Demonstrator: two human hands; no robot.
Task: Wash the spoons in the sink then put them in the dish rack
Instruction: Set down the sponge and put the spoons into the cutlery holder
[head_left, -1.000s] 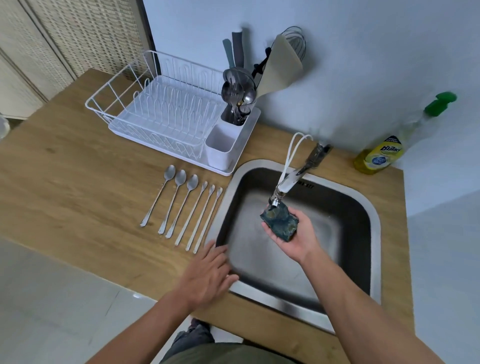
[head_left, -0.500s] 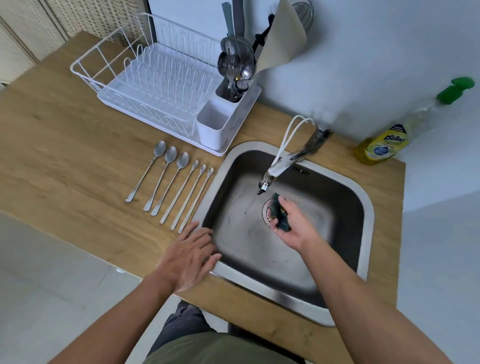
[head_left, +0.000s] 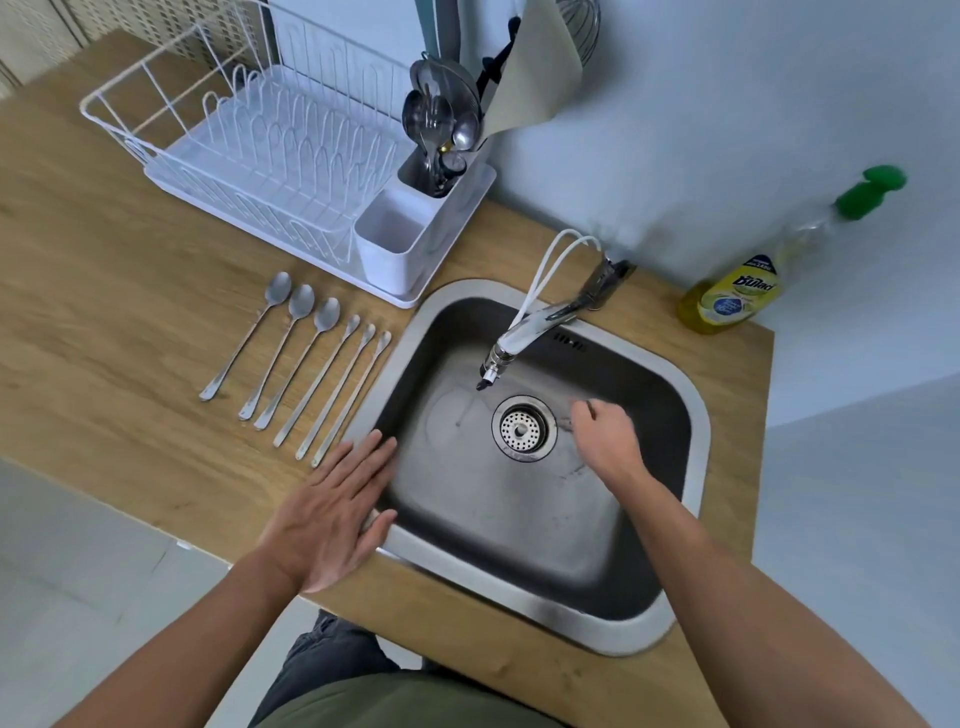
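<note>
Several long-handled spoons (head_left: 298, 358) lie side by side on the wooden counter, just left of the steel sink (head_left: 696, 415). The white wire dish rack (head_left: 249, 135) stands behind them at the back left. My left hand (head_left: 332, 514) rests flat with straight fingers on the sink's front-left rim, close to the nearest spoon handle. My right hand (head_left: 605, 434) is down in the basin, right of the drain (head_left: 523, 428), with its fingers curled. Only a dark sliver of the sponge (head_left: 589, 404) shows at its fingertips.
The faucet (head_left: 524, 332) reaches over the basin above the drain. A white cutlery caddy (head_left: 395, 244) on the rack's right end has one free compartment and one full of utensils. A yellow dish soap bottle (head_left: 737, 299) stands at the back right against the wall.
My right hand closed around the dark sponge and dropped from under the faucet to the basin floor, right of the drain. My left hand stayed on the rim. The view tilted downward.
</note>
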